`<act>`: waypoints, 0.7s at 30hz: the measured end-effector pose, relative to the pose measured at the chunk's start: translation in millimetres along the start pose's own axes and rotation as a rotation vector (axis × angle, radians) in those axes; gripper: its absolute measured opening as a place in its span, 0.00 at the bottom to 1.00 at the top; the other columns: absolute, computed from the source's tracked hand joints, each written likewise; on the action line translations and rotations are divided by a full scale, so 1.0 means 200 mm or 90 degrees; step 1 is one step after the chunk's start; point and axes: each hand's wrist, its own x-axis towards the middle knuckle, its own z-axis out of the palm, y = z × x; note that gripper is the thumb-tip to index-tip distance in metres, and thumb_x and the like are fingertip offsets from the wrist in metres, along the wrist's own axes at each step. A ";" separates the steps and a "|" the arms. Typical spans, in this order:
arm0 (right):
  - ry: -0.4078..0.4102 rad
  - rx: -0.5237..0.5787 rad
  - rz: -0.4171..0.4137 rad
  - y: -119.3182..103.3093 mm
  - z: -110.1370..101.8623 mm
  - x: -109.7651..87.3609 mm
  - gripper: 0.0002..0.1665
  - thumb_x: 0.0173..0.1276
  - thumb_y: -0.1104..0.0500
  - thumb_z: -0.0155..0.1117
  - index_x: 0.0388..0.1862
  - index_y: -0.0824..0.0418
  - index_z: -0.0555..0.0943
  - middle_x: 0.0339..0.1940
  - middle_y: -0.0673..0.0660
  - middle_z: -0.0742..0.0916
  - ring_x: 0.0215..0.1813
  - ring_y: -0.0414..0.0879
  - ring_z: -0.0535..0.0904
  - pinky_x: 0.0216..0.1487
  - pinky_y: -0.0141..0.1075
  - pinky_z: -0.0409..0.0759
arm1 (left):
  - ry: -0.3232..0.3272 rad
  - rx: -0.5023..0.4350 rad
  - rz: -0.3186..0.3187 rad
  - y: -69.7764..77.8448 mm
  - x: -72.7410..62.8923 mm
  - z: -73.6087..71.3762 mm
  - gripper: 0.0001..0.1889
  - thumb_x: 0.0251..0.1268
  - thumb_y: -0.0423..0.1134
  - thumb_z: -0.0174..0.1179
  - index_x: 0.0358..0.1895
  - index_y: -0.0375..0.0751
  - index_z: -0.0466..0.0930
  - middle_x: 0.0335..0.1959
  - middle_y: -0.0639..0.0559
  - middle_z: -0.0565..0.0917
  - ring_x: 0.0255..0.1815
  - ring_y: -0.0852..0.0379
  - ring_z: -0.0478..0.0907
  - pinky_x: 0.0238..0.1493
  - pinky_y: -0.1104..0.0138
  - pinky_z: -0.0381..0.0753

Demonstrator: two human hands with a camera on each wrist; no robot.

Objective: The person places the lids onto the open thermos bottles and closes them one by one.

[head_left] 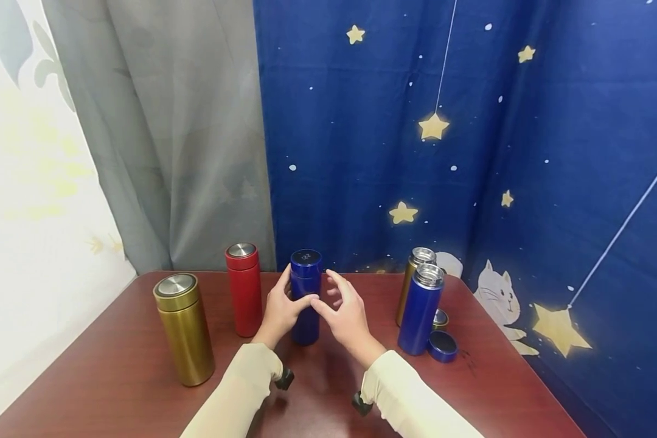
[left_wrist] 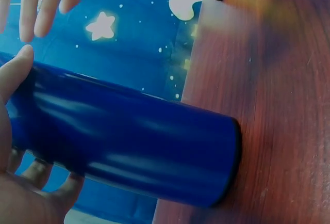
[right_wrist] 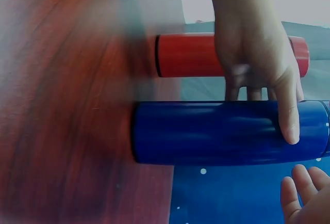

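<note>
A blue thermos bottle (head_left: 305, 325) with its lid on stands upright in the middle, small light marks showing on the dark lid top. My left hand (head_left: 279, 309) grips it from the left, thumb across the front and fingers behind, as the right wrist view also shows. To its right is my right hand (head_left: 350, 313), fingers loosely bent and apart from the bottle. In the head view, the tip of my right thumb comes close to the left thumb; whether they touch, I cannot tell. The left wrist view shows the lower bottle body (left_wrist: 139, 136) near the tabletop.
Left of the blue bottle stand a lidded red thermos (head_left: 244, 298) and a lidded gold thermos (head_left: 188, 340). On the right are an open blue thermos (head_left: 418, 316), an open gold one (head_left: 407, 289) and two loose lids, one blue (head_left: 442, 348). Curtains hang behind the table (head_left: 104, 371).
</note>
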 end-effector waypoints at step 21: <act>-0.055 -0.041 0.041 0.12 -0.01 -0.14 0.36 0.59 0.52 0.74 0.66 0.57 0.73 0.55 0.55 0.81 0.49 0.53 0.80 0.42 0.38 0.80 | 0.022 0.033 -0.048 -0.05 0.06 -0.03 0.51 0.51 0.42 0.75 0.77 0.41 0.53 0.66 0.36 0.71 0.60 0.38 0.75 0.59 0.47 0.72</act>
